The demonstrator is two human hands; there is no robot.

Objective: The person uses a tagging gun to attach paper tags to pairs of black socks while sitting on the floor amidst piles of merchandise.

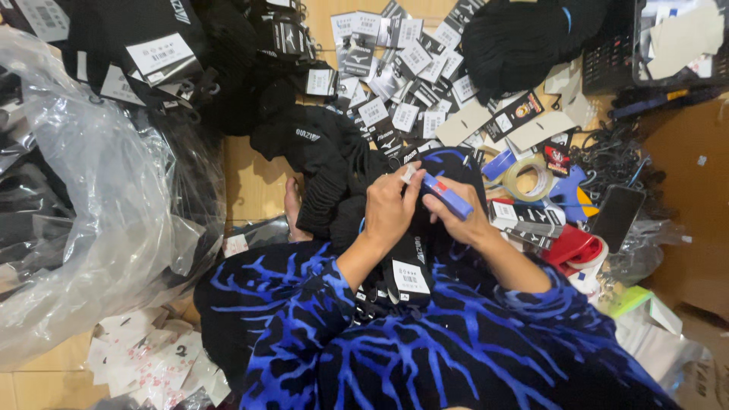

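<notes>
1. The left hand (389,209) is closed, its fingertips pinching a small white tag (408,174) at the top of a black sock bundle (406,266) that lies across the person's lap.
2. The right hand (461,218) is clenched around a blue tagging gun (446,195), whose tip points toward the white tag and sits just beside the left fingertips.
3. The sock bundle carries a white barcode label (411,278) near its lower end, between the two forearms.
4. Both arms wear blue-and-black patterned sleeves (304,304).
5. Above the hands, a heap of black socks (323,156) lies on the wooden floor (254,182), with a bare foot (293,209) just beside it.
6. Loose black-and-white card labels (402,68) are scattered beyond the socks.
7. To the right of the hands lie a roll of clear tape (529,178), a dark phone (616,216) and a red tape dispenser (571,247), close together.
8. A large clear plastic bag (99,212) fills the left side, and white printed cards (152,357) lie on the floor below it.
</notes>
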